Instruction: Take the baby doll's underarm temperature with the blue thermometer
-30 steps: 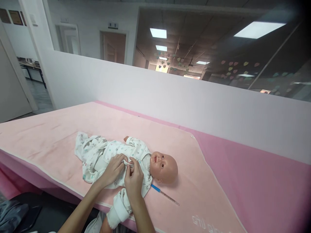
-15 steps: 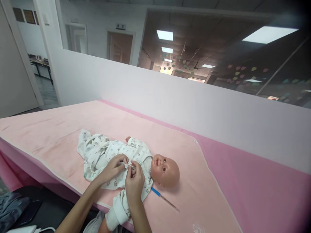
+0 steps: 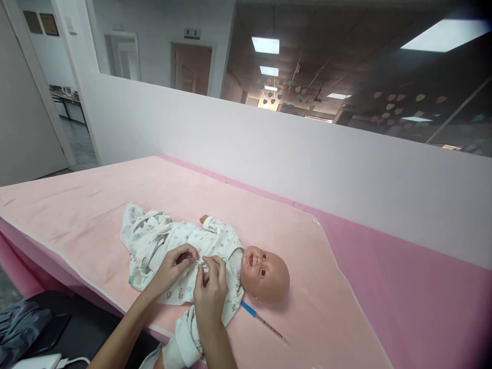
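Observation:
A baby doll (image 3: 265, 275) lies on its back on the pink mat (image 3: 96, 205), head to the right, dressed in a white printed garment (image 3: 200, 243). Both my hands rest on the doll's chest. My left hand (image 3: 175, 266) curls its fingers around a thin white tie of the garment. My right hand (image 3: 211, 288) pinches the same tie right beside it, fingers pressed together. The tie itself is mostly hidden under my fingers. The doll's near sleeve (image 3: 182, 333) hangs over the mat's front edge.
A thin glass thermometer with a blue end (image 3: 263, 321) lies on the mat just in front of the doll's head. A white partition wall (image 3: 307, 169) runs along the far side. Dark bags and a white device (image 3: 31, 361) sit below at the left.
My hands have stayed on the doll's chest, fingers shifting on the tie and drawing closer to the cloth. The view has shifted slightly; the doll has not moved on the mat.

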Demonstrator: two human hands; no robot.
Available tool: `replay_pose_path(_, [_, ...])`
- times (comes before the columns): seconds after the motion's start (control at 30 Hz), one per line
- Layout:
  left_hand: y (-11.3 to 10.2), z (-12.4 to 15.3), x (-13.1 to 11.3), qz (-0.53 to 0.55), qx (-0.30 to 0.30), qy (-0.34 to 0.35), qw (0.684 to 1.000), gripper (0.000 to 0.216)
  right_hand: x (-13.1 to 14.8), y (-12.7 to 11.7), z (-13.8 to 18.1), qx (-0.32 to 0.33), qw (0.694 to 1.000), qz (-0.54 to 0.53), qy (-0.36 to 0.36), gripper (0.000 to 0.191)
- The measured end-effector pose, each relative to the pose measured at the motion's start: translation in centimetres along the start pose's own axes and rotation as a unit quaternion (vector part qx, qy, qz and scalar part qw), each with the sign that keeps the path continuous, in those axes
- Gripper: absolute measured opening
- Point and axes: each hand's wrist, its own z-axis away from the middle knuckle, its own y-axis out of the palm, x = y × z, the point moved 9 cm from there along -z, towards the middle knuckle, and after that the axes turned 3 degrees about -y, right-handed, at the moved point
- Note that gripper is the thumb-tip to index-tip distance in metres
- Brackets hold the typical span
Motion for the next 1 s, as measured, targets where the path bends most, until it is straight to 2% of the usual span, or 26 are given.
replay_pose_path(0.23, [0.6, 0.0, -0.4, -0.079, -0.014, 0.018, 0.997, 0.019, 0.0, 0.3, -0.4, 0.024, 0.999, 0.032, 0.003, 0.026])
replay_pose_path(0.37, [0.1, 0.3, -0.8, -0.119, -0.020, 0.015, 0.993, 0.020, 1.0, 0.9, -0.8, 0.028, 0.998, 0.055, -0.002, 0.031])
replay_pose_path(0.5, [-1.4, 0.8, -1.4, -0.245, -0.006, 0.043, 0.969, 0.025, 3.1, 3.5, -0.9, 0.113, 0.991, 0.040, -0.052, 0.037])
replay_pose_path(0.6, [-2.7, 1.0, -1.0, -0.304, 0.016, 0.046, 0.951, 0.023, 3.3, 4.7, -1.1, 0.158, 0.986, 0.032, -0.041, 0.036])
replay_pose_path(0.7, [-3.5, 1.2, -0.6, -0.310, 0.030, 0.058, 0.948, 0.021, 2.7, 4.8, -1.2, 0.158, 0.987, 0.033, -0.016, 0.031])
replay_pose_path(1.0, [-3.7, 1.4, -0.4, -0.309, 0.054, 0.094, 0.945, 0.020, 1.5, 4.1, -0.7, 0.122, 0.992, 0.019, 0.030, 0.016])
